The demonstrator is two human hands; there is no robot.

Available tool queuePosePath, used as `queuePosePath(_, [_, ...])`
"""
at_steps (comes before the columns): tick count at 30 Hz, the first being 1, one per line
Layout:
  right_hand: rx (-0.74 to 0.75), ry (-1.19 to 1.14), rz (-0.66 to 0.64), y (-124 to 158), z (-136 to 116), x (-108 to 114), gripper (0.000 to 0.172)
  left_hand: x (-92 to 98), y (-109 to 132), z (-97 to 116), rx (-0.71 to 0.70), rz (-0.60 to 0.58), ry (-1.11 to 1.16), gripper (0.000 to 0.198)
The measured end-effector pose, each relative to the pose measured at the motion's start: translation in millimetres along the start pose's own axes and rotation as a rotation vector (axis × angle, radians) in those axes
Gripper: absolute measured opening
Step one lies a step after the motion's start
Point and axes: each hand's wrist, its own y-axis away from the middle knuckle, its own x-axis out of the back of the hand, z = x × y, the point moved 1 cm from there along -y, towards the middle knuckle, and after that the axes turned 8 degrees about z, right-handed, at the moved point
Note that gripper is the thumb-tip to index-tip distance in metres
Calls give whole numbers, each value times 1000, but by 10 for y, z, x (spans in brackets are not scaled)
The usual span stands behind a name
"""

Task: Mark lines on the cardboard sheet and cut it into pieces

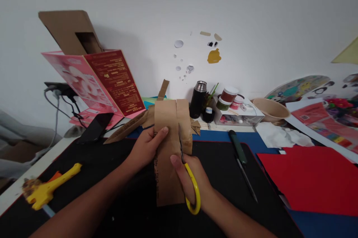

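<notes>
Both forearms come in from the near edge of the tabletop [223,135] and meet over the middle of the black mat [112,163]. The left hand [148,145] grips the cardboard [167,133] by its left edge, with the thumb pressed flat on the front and the other fingers curled behind it. The strip is held up off the mat, its long side running away towards the far edge. The right hand [192,180] is closed through the yellow loops of the scissors [186,167], thumb on top. The dark blades point away and bite into the cardboard right of its middle, where a slit runs up to the top edge. A yellow glue gun [47,189] lies near the left edge, and a green-handled tool [242,156] lies right of the hands beside a red sheet [316,178].
</notes>
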Motion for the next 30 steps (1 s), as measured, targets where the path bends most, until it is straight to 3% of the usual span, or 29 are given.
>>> queuePosePath(7, [45, 96, -34, -61, 1, 96, 65, 44, -6, 62, -39, 35, 81, 64])
queuePosePath(15, [135, 130, -81, -95, -47, 193, 65, 136, -63, 114, -128, 67, -87, 67])
queuePosePath(23, [57, 116, -85, -81, -70, 189, 63, 146, -74, 60, -86, 28, -85, 67])
queuePosePath(30, [70, 81, -89, -92, -17, 186, 58, 170, -87, 102, -209, 79, -245, 60])
